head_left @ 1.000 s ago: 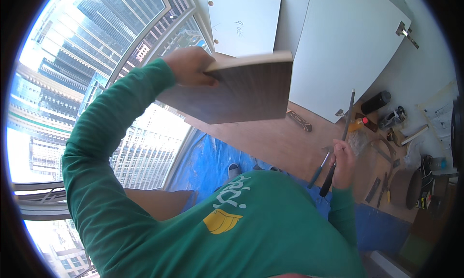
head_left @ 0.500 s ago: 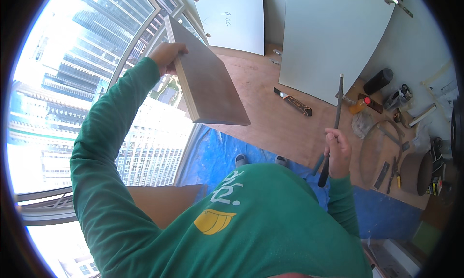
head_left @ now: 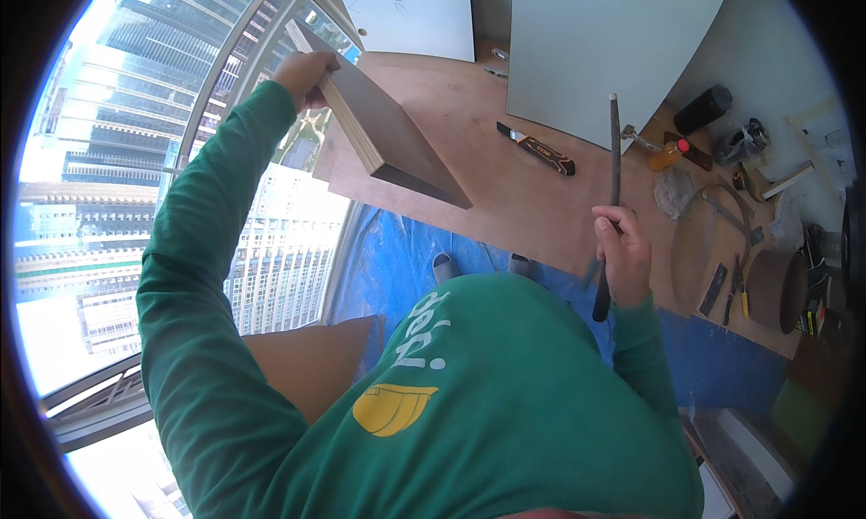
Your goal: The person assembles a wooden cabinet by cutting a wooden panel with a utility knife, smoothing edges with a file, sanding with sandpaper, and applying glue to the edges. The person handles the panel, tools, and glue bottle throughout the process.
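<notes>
My left hand (head_left: pixel 305 75) is closed round the upper long edge of a wooden board (head_left: pixel 388 127) with a grey-brown face and pale layered edges. It holds the board raised and tilted beside the window; part of the grip is hidden behind it. Upright in my right hand (head_left: pixel 624 253) stands a long thin file (head_left: pixel 615 154), my fingers wrapped near its black handle. File and board are apart. Between them, on the brown work surface (head_left: pixel 487 194), lies a black and orange utility knife (head_left: pixel 541 151) with its blade out.
White panels (head_left: pixel 613 50) stand at the back. To the right are an orange bottle (head_left: pixel 666 156), a black cylinder (head_left: pixel 704 110), a crumpled plastic bag (head_left: pixel 673 194), a sanding belt roll (head_left: pixel 778 289) and several hand tools. Blue sheeting (head_left: pixel 397 257) covers the floor; windows (head_left: pixel 99 239) line the left.
The board has tipped, so its layered edge and lower end show more. My right hand and the file sit slightly higher in view, the file more upright. The whole view has shifted slightly.
</notes>
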`<state>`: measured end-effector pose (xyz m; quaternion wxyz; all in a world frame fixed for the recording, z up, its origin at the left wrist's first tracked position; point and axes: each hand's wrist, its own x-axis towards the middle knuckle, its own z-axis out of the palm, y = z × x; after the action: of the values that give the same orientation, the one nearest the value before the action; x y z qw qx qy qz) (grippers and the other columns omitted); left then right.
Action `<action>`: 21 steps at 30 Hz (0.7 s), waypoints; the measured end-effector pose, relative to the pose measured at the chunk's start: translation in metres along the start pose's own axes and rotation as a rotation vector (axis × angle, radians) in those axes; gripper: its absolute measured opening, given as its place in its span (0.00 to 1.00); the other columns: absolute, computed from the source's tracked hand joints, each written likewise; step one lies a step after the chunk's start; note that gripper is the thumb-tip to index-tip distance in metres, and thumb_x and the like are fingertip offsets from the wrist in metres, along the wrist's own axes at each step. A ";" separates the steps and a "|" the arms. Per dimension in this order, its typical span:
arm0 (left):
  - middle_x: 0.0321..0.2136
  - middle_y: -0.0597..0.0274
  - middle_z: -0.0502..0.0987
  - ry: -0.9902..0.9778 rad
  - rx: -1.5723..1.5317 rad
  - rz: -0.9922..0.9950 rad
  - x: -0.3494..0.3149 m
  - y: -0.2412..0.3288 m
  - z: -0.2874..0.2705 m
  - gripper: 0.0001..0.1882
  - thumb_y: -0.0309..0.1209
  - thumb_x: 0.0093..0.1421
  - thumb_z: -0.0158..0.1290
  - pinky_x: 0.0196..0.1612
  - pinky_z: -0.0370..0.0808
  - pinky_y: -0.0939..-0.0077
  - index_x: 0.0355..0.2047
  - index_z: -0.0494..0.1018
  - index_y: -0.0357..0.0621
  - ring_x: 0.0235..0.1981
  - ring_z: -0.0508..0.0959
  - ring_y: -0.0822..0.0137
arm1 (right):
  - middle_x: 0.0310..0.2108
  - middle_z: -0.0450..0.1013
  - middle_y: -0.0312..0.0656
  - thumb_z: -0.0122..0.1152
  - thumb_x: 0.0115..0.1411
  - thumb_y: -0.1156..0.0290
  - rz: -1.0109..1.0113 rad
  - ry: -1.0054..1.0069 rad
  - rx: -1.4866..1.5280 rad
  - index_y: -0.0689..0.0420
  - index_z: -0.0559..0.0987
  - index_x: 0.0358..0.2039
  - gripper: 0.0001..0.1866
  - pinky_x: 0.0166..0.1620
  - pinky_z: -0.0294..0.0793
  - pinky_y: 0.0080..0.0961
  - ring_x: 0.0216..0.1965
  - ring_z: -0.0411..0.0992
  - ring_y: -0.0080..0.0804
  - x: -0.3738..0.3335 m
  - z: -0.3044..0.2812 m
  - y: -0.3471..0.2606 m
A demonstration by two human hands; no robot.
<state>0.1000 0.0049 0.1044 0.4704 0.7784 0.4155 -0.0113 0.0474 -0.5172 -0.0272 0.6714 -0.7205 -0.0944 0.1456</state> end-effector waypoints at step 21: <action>0.68 0.40 0.60 0.855 0.671 0.849 0.064 -0.050 0.039 0.33 0.42 0.63 0.54 0.76 0.53 0.51 0.70 0.70 0.54 0.70 0.60 0.42 | 0.38 0.72 0.32 0.56 0.73 0.79 -0.070 -0.146 -0.182 0.56 0.70 0.73 0.29 0.39 0.69 0.17 0.33 0.63 0.18 0.002 0.034 -0.049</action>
<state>0.1240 0.0272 0.0204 -0.0374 0.9133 0.1976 0.3541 0.0402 -0.4804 0.0198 0.5991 -0.7622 -0.1812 0.1651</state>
